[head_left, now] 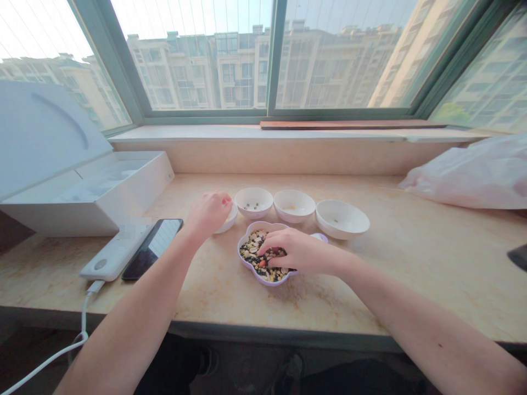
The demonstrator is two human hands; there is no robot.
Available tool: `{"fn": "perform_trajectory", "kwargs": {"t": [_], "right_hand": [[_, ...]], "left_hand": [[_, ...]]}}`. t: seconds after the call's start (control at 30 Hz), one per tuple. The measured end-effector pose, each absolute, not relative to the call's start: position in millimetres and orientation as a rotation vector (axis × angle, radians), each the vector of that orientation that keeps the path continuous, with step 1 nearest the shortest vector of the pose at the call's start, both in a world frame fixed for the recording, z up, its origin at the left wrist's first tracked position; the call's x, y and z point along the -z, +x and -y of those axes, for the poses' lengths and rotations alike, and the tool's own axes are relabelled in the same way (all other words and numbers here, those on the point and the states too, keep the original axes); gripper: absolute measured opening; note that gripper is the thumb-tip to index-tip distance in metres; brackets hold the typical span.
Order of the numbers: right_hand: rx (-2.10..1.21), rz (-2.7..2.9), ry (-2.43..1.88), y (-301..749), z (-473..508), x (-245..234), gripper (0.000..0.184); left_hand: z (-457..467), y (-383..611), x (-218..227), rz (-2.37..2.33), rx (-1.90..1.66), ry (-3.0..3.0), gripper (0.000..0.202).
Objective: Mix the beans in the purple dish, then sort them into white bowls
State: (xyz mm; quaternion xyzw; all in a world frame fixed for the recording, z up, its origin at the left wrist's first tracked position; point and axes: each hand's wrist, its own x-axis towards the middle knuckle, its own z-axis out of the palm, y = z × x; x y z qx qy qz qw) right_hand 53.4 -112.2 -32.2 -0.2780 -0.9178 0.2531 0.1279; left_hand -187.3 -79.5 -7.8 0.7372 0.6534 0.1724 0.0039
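My right hand (293,251) rests with its fingers down in a mix of dried beans and seeds (257,253), dark, pale and reddish, heaped in a lilac flower-shaped dish (263,279). Whether those fingers grip any beans is hidden. My left hand (208,214) hangs curled just over a small white bowl (229,221), which it partly hides. Several more white bowls stand in a row to the right: one (253,201) holds a few dark beans, one (294,204) some pale seeds, and a wider one (342,219) a few pieces.
A black phone (151,248) lies beside a white power bank (111,253) with a white cable (82,329) running off the marble sill's front edge. An open white box (123,189) stands at left, a plastic bag (469,175) at right, and a window behind.
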Motion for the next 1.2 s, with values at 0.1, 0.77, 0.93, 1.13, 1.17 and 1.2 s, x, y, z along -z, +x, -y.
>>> {"fn": "perform_trajectory", "kwargs": {"t": [0.1,0.77,0.93,1.13,1.17,1.2], "right_hand": [[-0.755,2.635,-0.838,54,111,34,0.021],[-0.607,2.587,-0.913,57,104,38,0.013],[-0.568,2.589,-0.882,58,101,40,0.015],[-0.779,2.33,-1.002,59,101,36,0.024],[-0.823,2.269,-1.009,59,101,35,0.026],[-0.859,2.214,-1.01,59,102,33,0.028]], "left_hand": [[80,-186,9,-2.042,-0.552,2.309,0.029],[84,-178,12,-1.928,-0.61,2.341,0.029],[82,-179,14,-1.884,-0.662,2.353,0.027],[86,-171,16,-1.479,-0.838,2.474,0.026],[87,-168,18,-1.384,-0.859,2.485,0.025],[88,-166,20,-1.295,-0.882,2.492,0.025]]}}
